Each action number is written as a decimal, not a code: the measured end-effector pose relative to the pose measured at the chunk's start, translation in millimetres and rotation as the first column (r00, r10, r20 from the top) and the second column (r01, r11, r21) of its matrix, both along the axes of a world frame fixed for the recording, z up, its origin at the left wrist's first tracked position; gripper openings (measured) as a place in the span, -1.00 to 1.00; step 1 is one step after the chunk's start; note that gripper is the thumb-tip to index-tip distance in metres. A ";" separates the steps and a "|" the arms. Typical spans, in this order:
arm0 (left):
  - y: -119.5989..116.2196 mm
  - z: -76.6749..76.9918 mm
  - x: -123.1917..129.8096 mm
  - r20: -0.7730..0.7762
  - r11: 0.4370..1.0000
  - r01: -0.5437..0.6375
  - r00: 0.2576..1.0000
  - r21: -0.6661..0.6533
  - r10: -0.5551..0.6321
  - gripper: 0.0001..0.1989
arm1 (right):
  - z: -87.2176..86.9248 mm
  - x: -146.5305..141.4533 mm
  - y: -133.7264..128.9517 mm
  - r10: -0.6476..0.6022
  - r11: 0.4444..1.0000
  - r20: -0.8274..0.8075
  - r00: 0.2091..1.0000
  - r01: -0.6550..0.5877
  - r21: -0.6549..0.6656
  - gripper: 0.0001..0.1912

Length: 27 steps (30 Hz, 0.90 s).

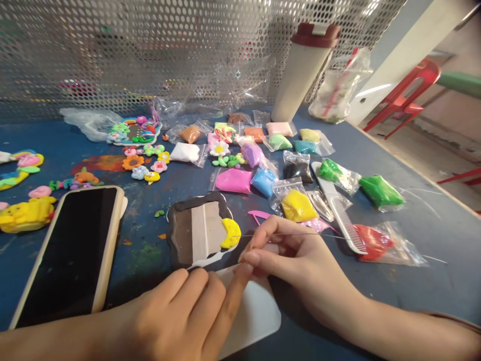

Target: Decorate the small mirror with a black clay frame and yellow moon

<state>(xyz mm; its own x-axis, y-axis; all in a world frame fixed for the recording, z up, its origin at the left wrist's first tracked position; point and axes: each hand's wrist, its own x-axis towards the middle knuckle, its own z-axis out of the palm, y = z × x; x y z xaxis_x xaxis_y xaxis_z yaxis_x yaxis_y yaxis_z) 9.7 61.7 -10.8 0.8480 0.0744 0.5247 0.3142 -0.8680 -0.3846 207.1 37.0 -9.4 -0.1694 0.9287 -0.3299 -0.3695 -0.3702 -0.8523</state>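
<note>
My right hand (296,255) has its thumb and index finger pinched together; anything between them is too small to make out. The fingers of my left hand (180,311) are curled, and its index fingertip meets the right fingertips. A thin straight strand (319,234) runs across my right fingers toward a yellow clay crescent moon (230,233). That moon sits on the right edge of a small mirror-like plate (180,230) with a black clay border. Beneath my hands lies a white rounded board (259,316), partly covered by the left hand.
A phone (71,255) lies at left beside a yellow clay figure (26,214). Several clay packets, including a yellow one (298,205), spread behind my hands. A white comb (340,210) lies at right. A tumbler (304,70) stands before the perforated metal panel (150,55).
</note>
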 end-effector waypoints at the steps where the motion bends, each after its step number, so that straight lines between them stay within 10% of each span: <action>1: -0.7 -0.6 -0.1 0.004 1.000 0.000 1.000 0.004 0.000 -0.74 | 0.9 -0.8 0.4 -0.012 1.000 -0.010 1.000 0.012 -0.011 -0.82; 27: 3.9 3.9 0.5 -0.041 0.997 0.069 0.997 0.029 -0.068 -0.75 | 2.7 -1.3 0.2 -0.039 0.993 -0.104 0.994 0.027 -0.113 -0.82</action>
